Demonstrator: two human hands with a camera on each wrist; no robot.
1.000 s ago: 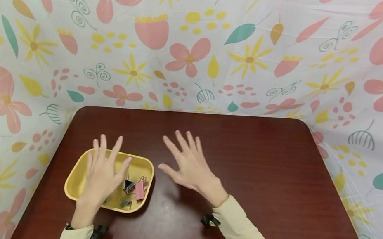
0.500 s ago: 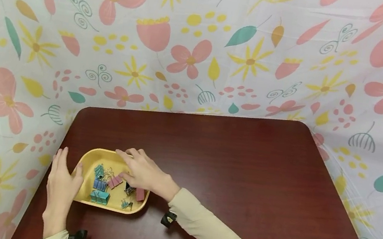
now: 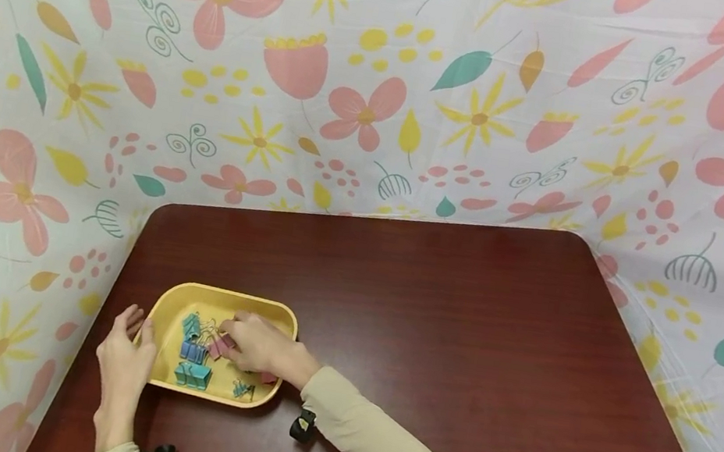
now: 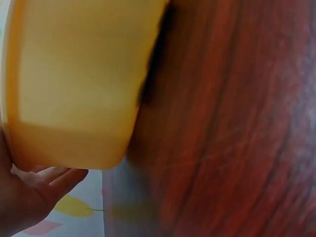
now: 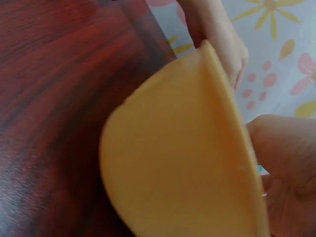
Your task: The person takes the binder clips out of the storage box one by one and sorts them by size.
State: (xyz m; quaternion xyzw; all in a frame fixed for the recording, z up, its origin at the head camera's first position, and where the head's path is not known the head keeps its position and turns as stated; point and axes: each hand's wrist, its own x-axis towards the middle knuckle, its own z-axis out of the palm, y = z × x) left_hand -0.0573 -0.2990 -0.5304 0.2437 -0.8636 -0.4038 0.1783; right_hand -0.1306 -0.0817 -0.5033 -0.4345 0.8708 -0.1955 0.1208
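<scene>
A yellow tray (image 3: 214, 396) holds several binder clips. My left hand (image 3: 127, 355) grips its left end, thumb at the rim and fingers along the outside; the left wrist view shows those fingers behind the tray wall (image 4: 74, 84). My right hand (image 3: 258, 344) reaches down inside, its fingertips beside a pink binder clip (image 3: 219, 346); whether they pinch a clip is hidden. Left of it lie a blue binder clip (image 3: 193, 352), a large teal binder clip (image 3: 192, 375) and another teal binder clip (image 3: 192, 326). A small teal binder clip (image 3: 241, 389) lies near the front wall.
The tray stands on the left part of a dark reddish-brown table (image 3: 430, 332). A flower-printed cloth (image 3: 384, 87) hangs behind and at both sides. Another pink clip (image 3: 268, 379) shows partly under the right wrist.
Both hands came from raised, spread poses over the table to the tray. The left hand moved to its left end and took hold. The right moved left and lowered among the clips.
</scene>
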